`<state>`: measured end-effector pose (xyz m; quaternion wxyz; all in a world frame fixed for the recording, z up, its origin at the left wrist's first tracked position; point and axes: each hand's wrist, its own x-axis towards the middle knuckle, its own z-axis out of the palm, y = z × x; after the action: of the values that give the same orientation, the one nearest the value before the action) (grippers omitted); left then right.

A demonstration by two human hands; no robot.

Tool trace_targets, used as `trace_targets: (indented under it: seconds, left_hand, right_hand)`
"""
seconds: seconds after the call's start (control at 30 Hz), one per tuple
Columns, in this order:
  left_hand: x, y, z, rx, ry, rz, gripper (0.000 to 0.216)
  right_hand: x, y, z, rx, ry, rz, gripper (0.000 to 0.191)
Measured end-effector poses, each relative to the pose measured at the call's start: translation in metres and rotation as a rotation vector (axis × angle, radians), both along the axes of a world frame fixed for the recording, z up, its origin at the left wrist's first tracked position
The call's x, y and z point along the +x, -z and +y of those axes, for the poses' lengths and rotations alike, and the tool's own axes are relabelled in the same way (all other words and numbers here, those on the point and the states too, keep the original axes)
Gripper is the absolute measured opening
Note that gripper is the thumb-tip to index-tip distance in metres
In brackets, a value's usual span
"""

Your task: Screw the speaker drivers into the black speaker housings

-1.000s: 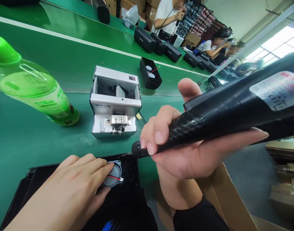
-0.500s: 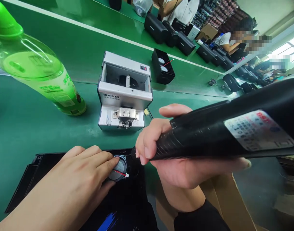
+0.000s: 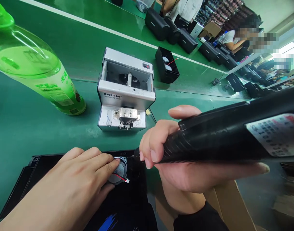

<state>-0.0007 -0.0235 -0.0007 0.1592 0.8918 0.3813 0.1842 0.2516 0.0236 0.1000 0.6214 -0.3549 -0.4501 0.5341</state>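
One small round speaker (image 3: 119, 171) lies in the one black housing (image 3: 134, 195) at the near edge of the green belt (image 3: 23, 134), its red wire loose on top. The left hand (image 3: 72, 183) lies flat with fingers stretched out, their tips pressing the speaker's left rim. The right hand (image 3: 182, 163) is wrapped tight around the one electric screwdriver (image 3: 214, 139), whose tip meets the housing just beside the speaker's far right corner. I judge the fastening as under way, but cannot tell whether any screws are in. Farther off stand one grey screw feeder (image 3: 125, 96), one green bottle (image 3: 38, 67) to the left, one open housing (image 3: 167, 65) showing two speakers, and at least six closed black housings (image 3: 157, 22) in a far row.
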Motion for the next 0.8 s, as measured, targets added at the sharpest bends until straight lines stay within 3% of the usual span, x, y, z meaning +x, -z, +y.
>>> trace_targets:
  seconds: [0.47,0.8]
  left_hand:
    - [0.003,-0.005,0.001,0.010,0.032,0.045,0.033]
    - [0.005,-0.001,0.006,-0.006,0.008,-0.037,0.031]
  right_hand:
    - [-0.012,0.004,0.004,-0.035,0.002,-0.116,0.067]
    - [-0.015,0.011,0.005,-0.036,-0.006,-0.071,0.071]
